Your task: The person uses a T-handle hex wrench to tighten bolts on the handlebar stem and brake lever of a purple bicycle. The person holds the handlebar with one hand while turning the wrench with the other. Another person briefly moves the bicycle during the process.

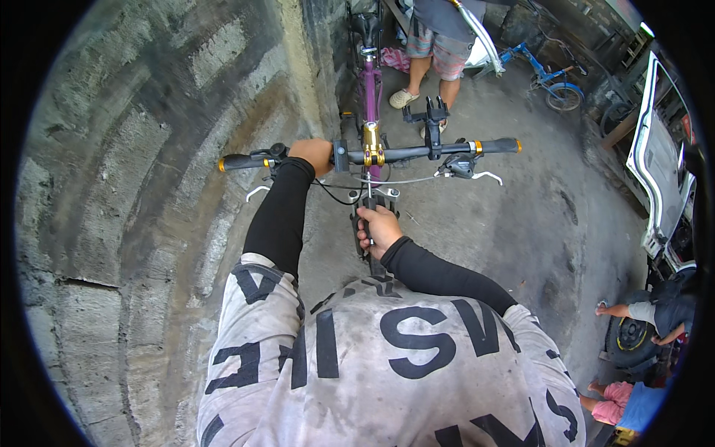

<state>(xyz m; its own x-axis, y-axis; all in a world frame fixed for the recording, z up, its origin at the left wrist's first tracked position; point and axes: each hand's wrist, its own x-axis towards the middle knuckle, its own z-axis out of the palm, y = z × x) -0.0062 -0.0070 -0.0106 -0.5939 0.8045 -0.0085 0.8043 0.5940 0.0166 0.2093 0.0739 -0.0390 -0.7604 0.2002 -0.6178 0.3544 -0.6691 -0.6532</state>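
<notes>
A purple bicycle stands in front of me, its handlebar running crosswise under a gold stem. My left hand is wrapped round the bar left of the stem, beside a small black box-shaped mount. Below the stem, my right hand is closed round a black-handled tool with a thin metal shaft. The shaft points up toward the stem's front; whether its tip touches a bolt is too small to tell. A black phone holder sits on the bar's right side.
A rough block wall rises close on the left. Ahead, a person in striped shorts stands beside the bicycle. A blue bicycle is at the far right. A white vehicle door, a wheel and more people line the right side.
</notes>
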